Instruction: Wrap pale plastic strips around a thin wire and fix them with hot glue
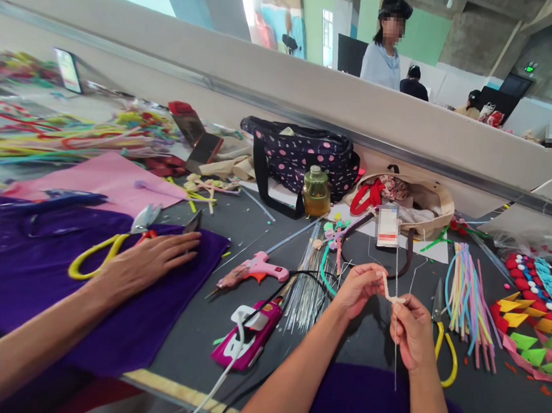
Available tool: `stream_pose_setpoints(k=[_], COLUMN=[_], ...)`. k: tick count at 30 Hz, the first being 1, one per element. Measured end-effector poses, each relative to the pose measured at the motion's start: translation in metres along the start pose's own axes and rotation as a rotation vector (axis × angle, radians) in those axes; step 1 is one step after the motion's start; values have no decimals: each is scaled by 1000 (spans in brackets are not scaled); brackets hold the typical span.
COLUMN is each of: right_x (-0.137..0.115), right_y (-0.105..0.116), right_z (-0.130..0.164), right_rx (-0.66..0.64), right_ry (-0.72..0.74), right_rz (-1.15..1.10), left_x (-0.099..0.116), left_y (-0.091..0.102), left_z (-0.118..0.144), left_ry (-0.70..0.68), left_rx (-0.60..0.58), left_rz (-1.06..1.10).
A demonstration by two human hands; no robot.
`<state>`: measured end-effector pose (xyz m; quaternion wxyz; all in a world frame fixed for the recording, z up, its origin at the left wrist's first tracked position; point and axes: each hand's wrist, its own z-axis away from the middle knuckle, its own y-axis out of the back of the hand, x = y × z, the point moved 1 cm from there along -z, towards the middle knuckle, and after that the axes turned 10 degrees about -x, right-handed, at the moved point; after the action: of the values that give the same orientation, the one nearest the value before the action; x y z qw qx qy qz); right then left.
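My left hand (360,291) pinches one end of a short, bent cream pipe cleaner (386,287). With thumb and fingers closed, my right hand (411,332) grips the pipe cleaner's other part where it crosses a long thin metal wire (395,357). The wire stands nearly upright, running above and below my right fingers. Just right of that hand lie yellow-handled scissors (444,354). A bundle of pastel pipe cleaners (473,299) is beyond them. Left of my left hand, many loose wires (305,302) are spread beside a pink glue gun (258,269).
A co-worker's hand (148,261) rests on purple cloth (180,313) beside other yellow-handled scissors (98,255). A magenta power strip (261,336) with cables lies near the front edge. Behind stand a dark patterned bag (302,155), a bottle (316,193) and a beige bag (438,201).
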<state>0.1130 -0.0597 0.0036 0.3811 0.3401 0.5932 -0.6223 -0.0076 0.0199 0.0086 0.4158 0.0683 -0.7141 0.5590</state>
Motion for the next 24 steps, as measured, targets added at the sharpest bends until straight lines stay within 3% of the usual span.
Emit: stream_pose_setpoints(k=[24], right_x=[-2], right_y=[-1], right_z=[0], right_rx=[-23], right_ry=[-9], right_rz=[-12], left_x=[-4], left_y=[1], left_z=[-1], left_ry=[-9], left_rx=[-14], left_rz=[44])
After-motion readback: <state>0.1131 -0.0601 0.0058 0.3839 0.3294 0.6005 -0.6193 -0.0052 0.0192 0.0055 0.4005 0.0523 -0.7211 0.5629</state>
